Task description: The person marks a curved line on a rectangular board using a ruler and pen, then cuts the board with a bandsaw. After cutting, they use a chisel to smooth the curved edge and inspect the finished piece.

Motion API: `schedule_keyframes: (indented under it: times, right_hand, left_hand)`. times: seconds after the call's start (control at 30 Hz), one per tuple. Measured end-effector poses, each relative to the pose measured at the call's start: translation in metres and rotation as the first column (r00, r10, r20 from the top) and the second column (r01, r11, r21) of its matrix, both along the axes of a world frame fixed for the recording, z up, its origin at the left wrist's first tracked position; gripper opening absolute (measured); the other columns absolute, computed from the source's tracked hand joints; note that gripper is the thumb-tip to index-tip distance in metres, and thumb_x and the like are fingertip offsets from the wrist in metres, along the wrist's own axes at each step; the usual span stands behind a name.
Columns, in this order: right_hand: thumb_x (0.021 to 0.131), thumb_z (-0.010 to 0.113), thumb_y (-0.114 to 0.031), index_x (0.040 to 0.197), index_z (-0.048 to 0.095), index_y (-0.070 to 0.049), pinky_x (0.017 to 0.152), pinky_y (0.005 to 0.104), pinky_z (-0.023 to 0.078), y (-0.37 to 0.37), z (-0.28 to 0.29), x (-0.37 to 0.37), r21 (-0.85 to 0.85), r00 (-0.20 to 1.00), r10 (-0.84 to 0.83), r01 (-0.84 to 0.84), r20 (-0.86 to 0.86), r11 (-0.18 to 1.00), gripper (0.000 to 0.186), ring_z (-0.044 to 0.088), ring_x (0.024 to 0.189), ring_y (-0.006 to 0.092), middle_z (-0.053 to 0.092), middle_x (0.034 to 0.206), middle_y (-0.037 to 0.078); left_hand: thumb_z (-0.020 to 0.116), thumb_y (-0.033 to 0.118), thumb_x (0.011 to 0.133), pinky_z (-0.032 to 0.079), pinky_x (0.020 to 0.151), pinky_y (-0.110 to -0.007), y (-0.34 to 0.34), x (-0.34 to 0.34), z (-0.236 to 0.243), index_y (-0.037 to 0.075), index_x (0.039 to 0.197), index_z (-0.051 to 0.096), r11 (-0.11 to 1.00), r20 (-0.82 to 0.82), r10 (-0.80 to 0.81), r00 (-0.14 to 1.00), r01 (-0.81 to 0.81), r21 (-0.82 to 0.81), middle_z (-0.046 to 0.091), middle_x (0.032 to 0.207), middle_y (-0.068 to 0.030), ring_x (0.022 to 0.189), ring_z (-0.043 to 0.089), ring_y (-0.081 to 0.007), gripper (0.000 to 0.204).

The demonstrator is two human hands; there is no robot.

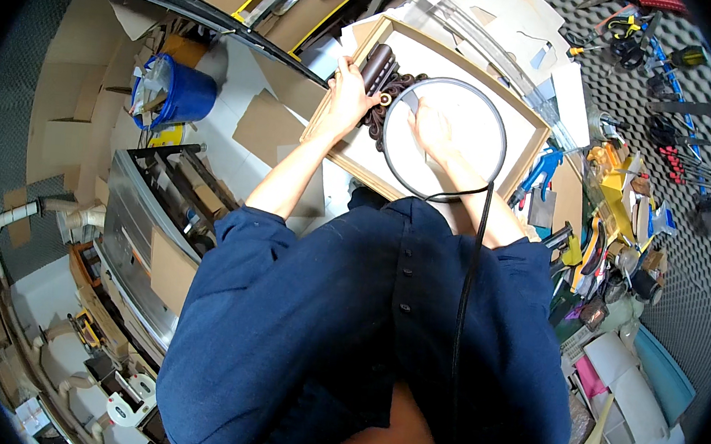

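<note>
A dark brown piece with curled scrollwork [394, 85] lies in the left part of a shallow tray with a white bottom and tan rim [531, 144]. My left hand [349, 96] grips its left side, the thumb beside a small pale round disc [386, 99]. A ribbed dark brown block [378, 67] stands out above the fingers. My right hand [433, 129] shows within a large grey hoop [504, 142], curled around something I cannot make out; a grey flat sliver [411, 100] shows at its fingertips. A black cord [472, 266] runs from the hoop down my front.
A blue bucket [189, 93] full of scraps stands on the floor at left, above a metal cabinet [135, 228]. Tools and a blue clamp-like tool [544, 167] crowd the right side. A dark bar [220, 24] crosses the upper left; clear strips [489, 52] lie behind the tray.
</note>
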State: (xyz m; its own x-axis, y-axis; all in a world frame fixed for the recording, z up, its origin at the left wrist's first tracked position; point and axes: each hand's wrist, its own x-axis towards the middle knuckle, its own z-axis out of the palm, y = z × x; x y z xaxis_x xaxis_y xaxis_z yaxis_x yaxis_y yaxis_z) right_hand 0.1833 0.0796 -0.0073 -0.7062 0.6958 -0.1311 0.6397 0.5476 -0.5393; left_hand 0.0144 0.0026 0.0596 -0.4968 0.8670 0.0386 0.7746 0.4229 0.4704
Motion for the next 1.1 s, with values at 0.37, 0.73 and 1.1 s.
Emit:
schedule_keyframes:
  times: [0.37, 0.73, 1.1]
  right_hand:
    - [0.086, 0.054, -0.024, 0.103, 0.051, 0.002, 0.074, 0.0436, 0.049, -0.003, 0.011, -0.003, -0.073, 0.997, -0.033, 0.038, 0.064, 0.997, 0.031, 0.064, 0.078, 0.0372, 0.064, 0.077, 0.023]
    - [0.086, 0.055, -0.028, 0.107, 0.051, 0.0, 0.069, 0.0437, 0.05, -0.007, 0.008, -0.005, -0.006, 0.995, -0.081, 0.081, 0.056, 0.997, 0.036, 0.063, 0.073, 0.0373, 0.063, 0.072, 0.021]
    - [0.085, 0.058, -0.026, 0.105, 0.051, 0.0, 0.068, 0.0442, 0.049, -0.014, 0.006, -0.002, 0.055, 0.987, -0.161, 0.161, 0.006, 0.985, 0.034, 0.063, 0.078, 0.0366, 0.063, 0.08, 0.022]
  left_hand:
    - [0.079, 0.02, 0.062, 0.027, 0.109, -0.041, -0.027, -0.018, 0.007, -0.002, 0.128, 0.036, 0.884, -0.242, -0.466, 0.851, 0.454, -0.11, 0.032, 0.135, -0.02, 0.131, 0.029, -0.0335, 0.082]
    - [0.077, 0.063, 0.041, 0.008, 0.113, -0.049, 0.025, -0.008, 0.002, 0.002, 0.143, 0.016, 0.477, -0.453, -0.874, 0.176, 0.485, -0.733, 0.029, 0.142, -0.0196, 0.136, 0.02, -0.0343, 0.134]
    - [0.079, 0.065, 0.038, 0.012, 0.106, -0.061, 0.04, -0.024, -0.013, 0.001, 0.144, 0.005, 0.343, -0.276, -0.937, 0.216, 0.722, -0.601, 0.025, 0.138, -0.0356, 0.134, 0.019, -0.0453, 0.145]
